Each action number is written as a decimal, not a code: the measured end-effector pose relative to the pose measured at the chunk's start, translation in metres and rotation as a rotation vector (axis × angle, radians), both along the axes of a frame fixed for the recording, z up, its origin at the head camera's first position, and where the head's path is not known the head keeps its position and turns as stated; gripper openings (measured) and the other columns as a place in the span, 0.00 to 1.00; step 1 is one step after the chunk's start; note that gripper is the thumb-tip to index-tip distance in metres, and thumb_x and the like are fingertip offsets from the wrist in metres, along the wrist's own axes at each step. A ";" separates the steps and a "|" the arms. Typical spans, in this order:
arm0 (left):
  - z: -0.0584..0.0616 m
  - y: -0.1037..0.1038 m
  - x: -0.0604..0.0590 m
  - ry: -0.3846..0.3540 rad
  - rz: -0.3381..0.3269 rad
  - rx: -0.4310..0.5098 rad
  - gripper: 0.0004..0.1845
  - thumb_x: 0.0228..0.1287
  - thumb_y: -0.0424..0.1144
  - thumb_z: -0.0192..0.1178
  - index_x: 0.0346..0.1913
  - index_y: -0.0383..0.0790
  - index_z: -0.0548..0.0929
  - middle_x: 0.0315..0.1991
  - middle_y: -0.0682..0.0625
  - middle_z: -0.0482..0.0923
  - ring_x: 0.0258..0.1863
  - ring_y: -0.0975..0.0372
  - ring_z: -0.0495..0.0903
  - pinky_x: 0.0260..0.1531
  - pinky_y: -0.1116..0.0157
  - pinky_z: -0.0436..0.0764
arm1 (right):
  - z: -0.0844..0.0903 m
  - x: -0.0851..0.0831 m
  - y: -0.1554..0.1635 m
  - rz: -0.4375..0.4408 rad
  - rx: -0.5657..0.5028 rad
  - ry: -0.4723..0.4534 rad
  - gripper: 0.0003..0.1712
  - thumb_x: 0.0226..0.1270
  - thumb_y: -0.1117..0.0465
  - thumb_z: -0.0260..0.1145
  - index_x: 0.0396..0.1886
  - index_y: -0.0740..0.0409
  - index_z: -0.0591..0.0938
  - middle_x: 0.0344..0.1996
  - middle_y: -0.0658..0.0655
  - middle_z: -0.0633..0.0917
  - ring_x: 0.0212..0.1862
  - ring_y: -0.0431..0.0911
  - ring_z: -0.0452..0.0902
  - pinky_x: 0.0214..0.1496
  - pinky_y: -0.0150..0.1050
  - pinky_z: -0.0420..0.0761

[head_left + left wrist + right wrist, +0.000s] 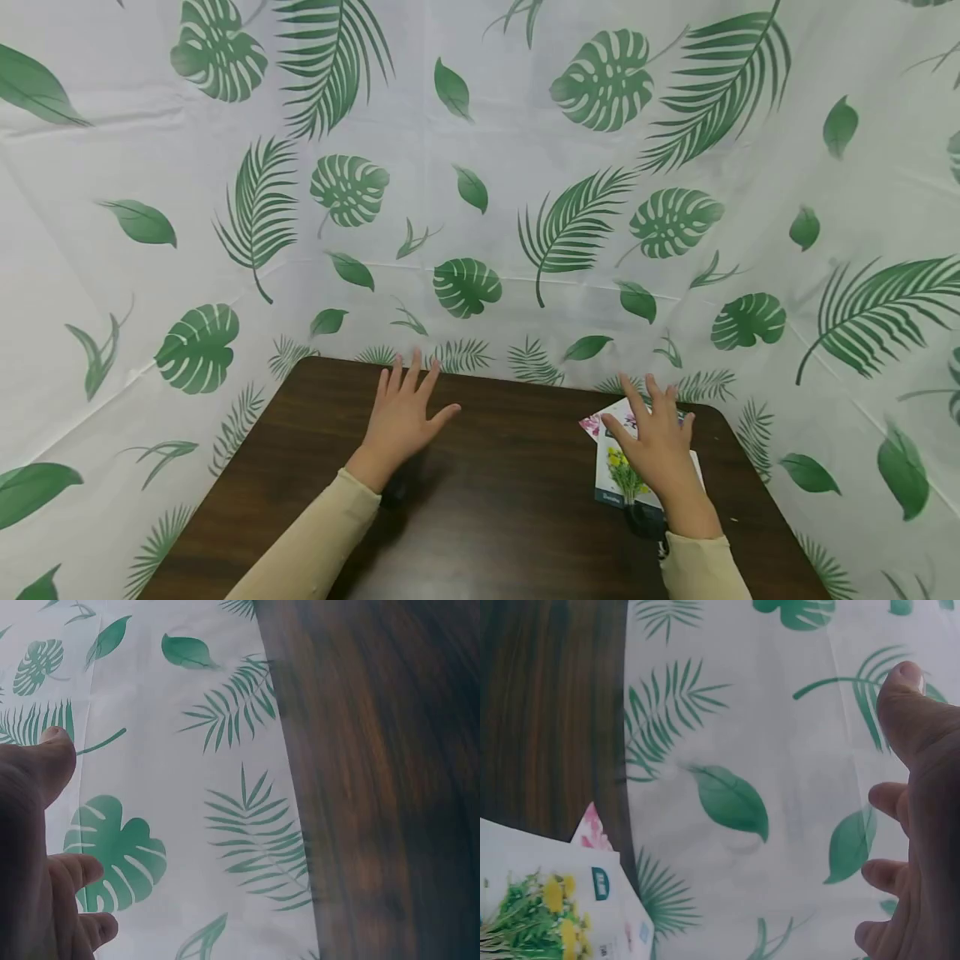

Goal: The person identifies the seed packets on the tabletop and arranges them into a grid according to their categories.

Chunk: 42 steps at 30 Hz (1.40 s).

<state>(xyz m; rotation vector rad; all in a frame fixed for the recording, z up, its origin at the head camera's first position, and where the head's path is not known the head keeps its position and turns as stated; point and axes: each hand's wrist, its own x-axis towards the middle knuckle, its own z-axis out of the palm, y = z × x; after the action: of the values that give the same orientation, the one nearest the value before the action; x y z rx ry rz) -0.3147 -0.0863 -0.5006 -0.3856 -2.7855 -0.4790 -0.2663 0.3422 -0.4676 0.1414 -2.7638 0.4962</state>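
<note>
Head view: right hand spread flat over white flower-printed paper packets at dark wooden surface far right corner, left hand open, empty, well left; best pressed evenly, slid apart gently.

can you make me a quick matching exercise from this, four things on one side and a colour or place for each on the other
Things:
1. left hand
2. right hand
3. table
4. backdrop cloth

Colour or place:
A. white with green leaf prints
B. dark brown wood grain
C. fingers spread above bare wood, holding nothing
D. over the flower packets near the table's right edge

Pairs: 1-C, 2-D, 3-B, 4-A
</note>
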 end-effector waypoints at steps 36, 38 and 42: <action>-0.015 0.079 0.022 -0.073 -0.176 0.062 0.50 0.76 0.78 0.46 0.90 0.55 0.54 0.92 0.45 0.44 0.91 0.43 0.42 0.89 0.38 0.48 | -0.047 0.047 0.029 -0.127 -0.253 0.013 0.45 0.84 0.42 0.62 0.90 0.49 0.58 0.86 0.77 0.53 0.87 0.79 0.38 0.83 0.82 0.35; -0.017 0.082 0.021 -0.067 -0.184 0.065 0.50 0.76 0.78 0.45 0.90 0.55 0.54 0.91 0.44 0.46 0.91 0.42 0.42 0.88 0.38 0.49 | -0.048 0.048 0.029 -0.134 -0.277 -0.005 0.44 0.84 0.42 0.62 0.90 0.49 0.58 0.86 0.76 0.53 0.87 0.78 0.38 0.84 0.81 0.36; -0.019 0.088 0.021 -0.073 -0.205 0.082 0.50 0.77 0.79 0.43 0.90 0.54 0.53 0.91 0.43 0.47 0.91 0.42 0.43 0.88 0.37 0.50 | -0.054 0.046 0.031 -0.157 -0.328 -0.055 0.44 0.85 0.40 0.60 0.90 0.50 0.58 0.87 0.75 0.52 0.87 0.78 0.38 0.83 0.82 0.39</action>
<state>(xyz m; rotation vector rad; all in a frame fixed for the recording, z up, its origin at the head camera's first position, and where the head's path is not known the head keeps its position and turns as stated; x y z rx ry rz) -0.2942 0.0021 -0.5196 -0.6508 -2.7985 -0.6643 -0.2203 0.3733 -0.5219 -0.1675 -2.6708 0.9099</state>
